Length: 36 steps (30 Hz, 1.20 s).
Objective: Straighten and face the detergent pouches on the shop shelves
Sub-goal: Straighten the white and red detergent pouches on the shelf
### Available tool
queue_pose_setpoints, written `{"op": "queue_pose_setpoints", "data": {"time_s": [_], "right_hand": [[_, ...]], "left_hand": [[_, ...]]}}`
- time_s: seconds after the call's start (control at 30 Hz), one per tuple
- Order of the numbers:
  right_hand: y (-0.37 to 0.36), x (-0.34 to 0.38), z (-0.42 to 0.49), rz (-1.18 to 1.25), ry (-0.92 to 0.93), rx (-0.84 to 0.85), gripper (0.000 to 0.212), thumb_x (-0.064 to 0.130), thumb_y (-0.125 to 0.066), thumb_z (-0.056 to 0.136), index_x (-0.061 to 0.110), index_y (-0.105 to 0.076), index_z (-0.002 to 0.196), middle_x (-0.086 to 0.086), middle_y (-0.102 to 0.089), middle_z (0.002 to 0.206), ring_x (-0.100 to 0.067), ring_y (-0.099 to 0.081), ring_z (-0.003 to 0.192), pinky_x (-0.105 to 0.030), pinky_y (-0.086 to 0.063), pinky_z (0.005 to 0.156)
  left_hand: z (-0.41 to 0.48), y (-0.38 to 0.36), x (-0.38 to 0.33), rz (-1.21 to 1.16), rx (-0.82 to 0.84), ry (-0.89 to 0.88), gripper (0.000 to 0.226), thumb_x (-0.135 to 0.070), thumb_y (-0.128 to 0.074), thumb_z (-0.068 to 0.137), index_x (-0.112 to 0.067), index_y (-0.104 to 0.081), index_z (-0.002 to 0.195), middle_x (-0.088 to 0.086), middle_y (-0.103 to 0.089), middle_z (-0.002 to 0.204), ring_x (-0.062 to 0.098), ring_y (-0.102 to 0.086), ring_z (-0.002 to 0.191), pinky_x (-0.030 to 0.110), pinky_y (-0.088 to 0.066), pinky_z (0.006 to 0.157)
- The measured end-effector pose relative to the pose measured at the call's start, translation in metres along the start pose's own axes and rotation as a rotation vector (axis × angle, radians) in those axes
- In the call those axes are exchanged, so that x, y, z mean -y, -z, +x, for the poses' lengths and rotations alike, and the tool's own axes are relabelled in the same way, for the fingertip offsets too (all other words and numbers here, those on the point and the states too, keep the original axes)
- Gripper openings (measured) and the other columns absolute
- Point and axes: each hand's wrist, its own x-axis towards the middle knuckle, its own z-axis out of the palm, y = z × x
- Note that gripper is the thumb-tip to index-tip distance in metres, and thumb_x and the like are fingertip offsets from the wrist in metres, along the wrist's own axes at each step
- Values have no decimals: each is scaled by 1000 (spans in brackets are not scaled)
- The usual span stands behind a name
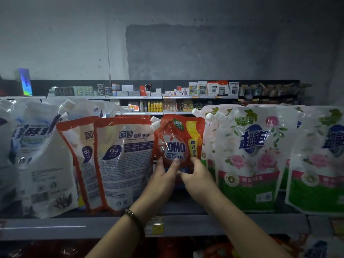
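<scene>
A small red OMO pouch (pixel 179 140) stands upright in the middle of the top shelf, its front label facing me. My left hand (pixel 163 175) grips its lower left edge, thumb on the label. My right hand (pixel 195 175) holds its lower right edge. Left of it stand two red-trimmed white OMO pouches (pixel 121 161), showing their back panels and leaning right. Further left is a blue-and-white pouch (pixel 35 155). To the right stand white-and-green rose-printed pouches (pixel 251 157), fronts facing me.
The grey shelf edge (pixel 55 228) carries a yellow price tag (pixel 154 226). Another rose pouch (pixel 320 161) sits at the far right. Red goods show dimly on the shelf below. A far aisle shelf (pixel 167 94) holds small boxed items against a grey wall.
</scene>
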Motion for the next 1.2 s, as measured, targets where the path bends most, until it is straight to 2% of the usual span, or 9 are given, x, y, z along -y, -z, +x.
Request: {"op": "queue_pose_setpoints", "data": {"time_s": [0.1,0.27,0.4,0.47,0.6,0.73,0.93,1.07,1.2], "right_hand": [[-1,1,-1,-25,1,0,56,29,-69,99,29,-48,151,10,-62,129,-16,-60,121,-42,-52,110],[3,3,-1,-46,19,-27,47,34,-69,99,28,-52,142,10,-63,126,-15,-60,118,-33,-52,101],[-1,7,-7,-52,70,-31,65,47,-69,87,31,-49,147,6,-63,132,-17,-62,120,-44,-57,103],[-4,11,-9,2,87,3,60,40,-70,91,31,-49,147,8,-64,130,-17,-64,119,-45,-58,103],[-10,18,-12,72,114,64,54,32,-69,97,30,-49,148,7,-65,131,-19,-63,121,-47,-56,106],[-14,30,-17,144,147,116,46,33,-70,101,31,-52,143,13,-66,121,-11,-62,116,-40,-56,105],[-24,47,-24,166,198,179,46,30,-69,102,27,-51,145,18,-66,118,-2,-63,106,-21,-54,79],[-35,50,-27,163,199,219,40,29,-68,102,29,-54,140,19,-67,113,2,-64,100,-13,-52,70],[-43,50,-30,158,246,237,48,30,-69,102,28,-52,147,19,-63,127,1,-61,110,-19,-53,87]], "left_hand": [[-5,-1,-4,19,8,-13,99,-85,-54,75,-38,-36,160,-13,-56,151,13,-52,141,48,-39,123],[-16,8,-14,36,21,-3,84,-75,-60,78,-37,-48,152,-16,-63,143,8,-58,134,44,-44,120],[-28,16,-20,-38,30,20,11,-35,-63,105,-37,-65,115,-7,-77,115,5,-75,102,33,-58,96],[-34,22,-24,-51,9,6,15,-25,-60,107,-36,-65,116,-4,-78,111,7,-77,93,32,-61,84],[-49,37,-40,-69,-26,-49,27,-20,-63,105,-25,-63,133,-1,-78,117,22,-77,107,55,-61,98],[-63,52,-56,-77,-111,-158,22,-13,-52,109,-20,-68,123,2,-80,112,18,-78,99,42,-64,90],[-76,82,-57,231,-511,-509,17,-32,-64,100,-38,-65,116,-12,-71,112,10,-69,108,44,-61,92],[-83,93,-47,310,-728,-530,44,-40,-66,88,-41,-55,131,-11,-52,129,25,-56,125,55,-53,102],[-83,95,-33,261,-663,-471,59,-31,-70,95,-40,-44,147,-14,-47,146,12,-51,139,46,-51,112]]}}
